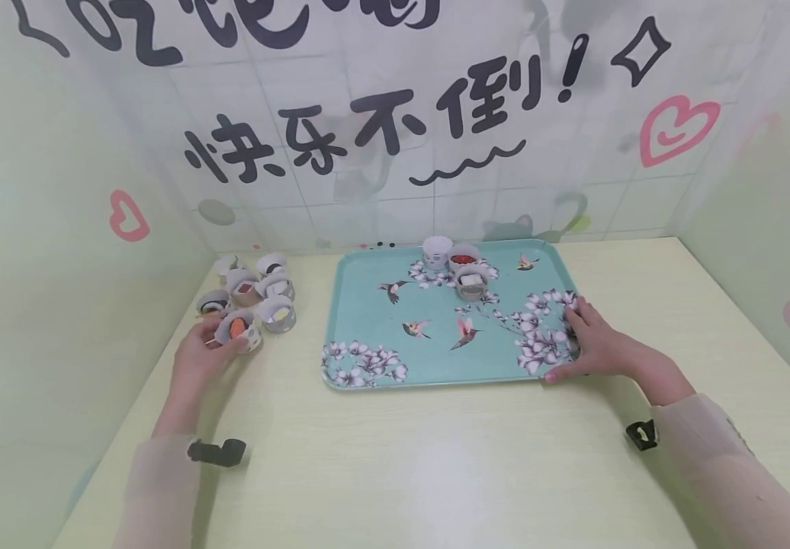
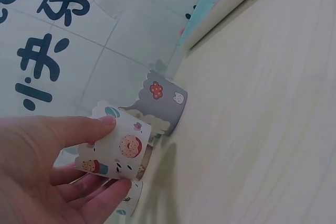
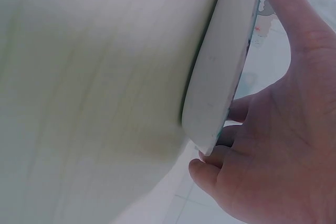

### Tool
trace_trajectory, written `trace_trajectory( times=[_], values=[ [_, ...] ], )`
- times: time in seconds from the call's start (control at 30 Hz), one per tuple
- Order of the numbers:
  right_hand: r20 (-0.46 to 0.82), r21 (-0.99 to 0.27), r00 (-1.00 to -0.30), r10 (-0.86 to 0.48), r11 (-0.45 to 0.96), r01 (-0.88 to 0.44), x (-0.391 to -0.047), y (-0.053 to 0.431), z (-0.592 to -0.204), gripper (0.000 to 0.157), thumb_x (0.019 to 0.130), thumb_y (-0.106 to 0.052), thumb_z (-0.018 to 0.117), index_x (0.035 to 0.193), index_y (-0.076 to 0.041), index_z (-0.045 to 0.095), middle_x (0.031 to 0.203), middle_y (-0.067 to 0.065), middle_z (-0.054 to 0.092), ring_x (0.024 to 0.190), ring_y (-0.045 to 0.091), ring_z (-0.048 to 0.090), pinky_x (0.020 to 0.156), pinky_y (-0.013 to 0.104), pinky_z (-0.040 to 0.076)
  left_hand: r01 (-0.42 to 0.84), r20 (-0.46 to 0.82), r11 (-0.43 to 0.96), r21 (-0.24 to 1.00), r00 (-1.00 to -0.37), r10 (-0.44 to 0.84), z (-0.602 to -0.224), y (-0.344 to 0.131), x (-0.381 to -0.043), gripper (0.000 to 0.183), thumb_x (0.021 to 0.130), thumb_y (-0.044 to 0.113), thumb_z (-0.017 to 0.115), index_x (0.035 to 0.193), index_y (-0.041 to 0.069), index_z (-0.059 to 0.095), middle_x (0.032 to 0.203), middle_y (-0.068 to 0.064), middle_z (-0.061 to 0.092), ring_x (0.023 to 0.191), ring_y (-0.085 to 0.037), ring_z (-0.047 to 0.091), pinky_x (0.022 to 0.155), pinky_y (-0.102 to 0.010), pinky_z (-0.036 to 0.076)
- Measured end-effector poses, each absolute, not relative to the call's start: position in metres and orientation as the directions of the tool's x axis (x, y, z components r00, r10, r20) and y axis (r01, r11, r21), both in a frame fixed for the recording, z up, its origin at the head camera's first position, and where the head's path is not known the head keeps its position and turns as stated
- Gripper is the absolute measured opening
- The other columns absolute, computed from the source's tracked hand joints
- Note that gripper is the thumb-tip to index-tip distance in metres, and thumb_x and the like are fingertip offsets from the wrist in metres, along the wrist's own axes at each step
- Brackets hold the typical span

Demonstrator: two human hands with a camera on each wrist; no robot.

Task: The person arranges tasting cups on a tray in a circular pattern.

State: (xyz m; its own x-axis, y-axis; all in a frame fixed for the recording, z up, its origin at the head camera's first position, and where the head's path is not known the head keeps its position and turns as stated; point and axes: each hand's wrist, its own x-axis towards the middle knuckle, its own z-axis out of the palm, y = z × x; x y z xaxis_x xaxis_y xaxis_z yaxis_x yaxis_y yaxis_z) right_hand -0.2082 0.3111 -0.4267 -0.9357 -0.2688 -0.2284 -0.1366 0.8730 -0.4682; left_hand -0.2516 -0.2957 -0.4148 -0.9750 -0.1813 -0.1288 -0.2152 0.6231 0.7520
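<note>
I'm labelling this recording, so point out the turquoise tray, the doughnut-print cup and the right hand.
Turquoise tray (image 1: 436, 305): head view, bare surface near its middle.
Doughnut-print cup (image 2: 119, 146): left wrist view, printed side wall.
Right hand (image 1: 602, 348): head view, middle of the hand.

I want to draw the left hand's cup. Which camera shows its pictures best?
The left wrist view: the cup in the left hand looks big, its doughnut print clear. The head view shows it small, with something orange inside; the right wrist view, nothing of it.
</note>
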Motion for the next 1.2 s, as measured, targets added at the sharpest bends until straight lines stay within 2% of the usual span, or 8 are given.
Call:
trace_trajectory(
  times=[0.13,0.23,0.4,0.47,0.63,0.8,1.03,1.2],
  values=[
    [-0.229,-0.469,-0.936,-0.269,0.873,-0.136,-0.208,0.311,-0.427,0.137,0.067,-0.053,0.087,0.150,0.019,0.006,0.156,0.044,-0.010,0.146,0.059,-0.004,0.116,0.072,0.015,-0.177,-0.109,0.632,0.754,-0.983,-0.146,-0.410,-0.295,-0.247,0.075,0.094,0.033,0.068,0.151,-0.003,0.034,0.150,-0.030,0.042,0.132,-0.042,0.049,0.070,-0.002,0.040],
    [-0.225,-0.467,-0.936,-0.270,0.873,-0.140,-0.208,0.311,-0.427,0.138,0.067,-0.053,0.088,0.150,0.019,0.004,0.155,0.045,-0.010,0.146,0.059,-0.005,0.116,0.072,0.014,-0.160,-0.105,0.645,0.747,-0.987,-0.124,-0.406,-0.294,-0.243,0.075,0.095,0.036,0.067,0.149,-0.004,0.035,0.150,-0.029,0.041,0.131,-0.043,0.049,0.072,-0.003,0.040],
    [-0.226,-0.469,-0.936,-0.271,0.872,-0.140,-0.209,0.312,-0.426,0.141,0.067,-0.052,0.088,0.149,0.020,0.000,0.155,0.045,-0.010,0.146,0.059,-0.006,0.117,0.072,0.013,-0.157,-0.114,0.655,0.739,-0.988,-0.108,-0.399,-0.291,-0.237,0.078,0.094,0.039,0.067,0.150,-0.004,0.034,0.151,-0.030,0.040,0.134,-0.046,0.046,0.093,-0.029,0.049],
    [-0.228,-0.471,-0.935,-0.272,0.871,-0.138,-0.209,0.312,-0.426,0.142,0.067,-0.053,0.088,0.149,0.020,-0.001,0.155,0.045,-0.011,0.146,0.058,-0.006,0.117,0.071,0.012,-0.151,-0.112,0.652,0.743,-0.988,-0.102,-0.396,-0.290,-0.236,0.078,0.094,0.038,0.068,0.150,-0.003,0.033,0.151,-0.029,0.040,0.134,-0.046,0.046,0.095,-0.032,0.049],
    [-0.221,-0.482,-0.935,-0.277,0.864,-0.142,-0.208,0.312,-0.426,0.142,0.066,-0.051,0.088,0.149,0.021,-0.003,0.155,0.045,-0.011,0.146,0.059,-0.007,0.117,0.071,0.011,-0.115,-0.092,0.653,0.749,-0.993,-0.070,-0.390,-0.285,-0.232,0.078,0.093,0.036,0.069,0.150,-0.002,0.033,0.150,-0.027,0.043,0.134,-0.046,0.048,0.081,-0.012,0.042],
    [-0.221,-0.491,-0.934,-0.280,0.859,-0.141,-0.207,0.312,-0.426,0.142,0.067,-0.050,0.089,0.149,0.021,-0.003,0.154,0.046,-0.011,0.146,0.059,-0.008,0.117,0.072,0.011,-0.065,-0.059,0.640,0.766,-0.998,-0.030,-0.385,-0.279,-0.228,0.073,0.093,0.033,0.070,0.146,-0.004,0.037,0.146,-0.027,0.046,0.134,-0.046,0.049,0.076,0.000,0.040],
    [-0.228,-0.492,-0.933,-0.277,0.860,-0.135,-0.206,0.311,-0.424,0.142,0.067,-0.051,0.088,0.149,0.021,-0.003,0.155,0.044,-0.011,0.146,0.058,-0.008,0.117,0.071,0.011,-0.040,-0.062,0.630,0.776,-0.998,0.012,-0.383,-0.269,-0.228,0.073,0.092,0.031,0.072,0.145,-0.005,0.036,0.147,-0.027,0.045,0.136,-0.044,0.048,0.077,0.002,0.040],
    [-0.227,-0.494,-0.933,-0.280,0.859,-0.137,-0.206,0.311,-0.424,0.142,0.067,-0.051,0.088,0.149,0.021,-0.003,0.155,0.045,-0.012,0.146,0.058,-0.008,0.117,0.071,0.011,-0.039,-0.080,0.624,0.780,-0.996,0.039,-0.383,-0.262,-0.229,0.074,0.092,0.032,0.072,0.146,-0.003,0.037,0.147,-0.025,0.046,0.137,-0.042,0.048,0.082,-0.003,0.043]
  ],
)
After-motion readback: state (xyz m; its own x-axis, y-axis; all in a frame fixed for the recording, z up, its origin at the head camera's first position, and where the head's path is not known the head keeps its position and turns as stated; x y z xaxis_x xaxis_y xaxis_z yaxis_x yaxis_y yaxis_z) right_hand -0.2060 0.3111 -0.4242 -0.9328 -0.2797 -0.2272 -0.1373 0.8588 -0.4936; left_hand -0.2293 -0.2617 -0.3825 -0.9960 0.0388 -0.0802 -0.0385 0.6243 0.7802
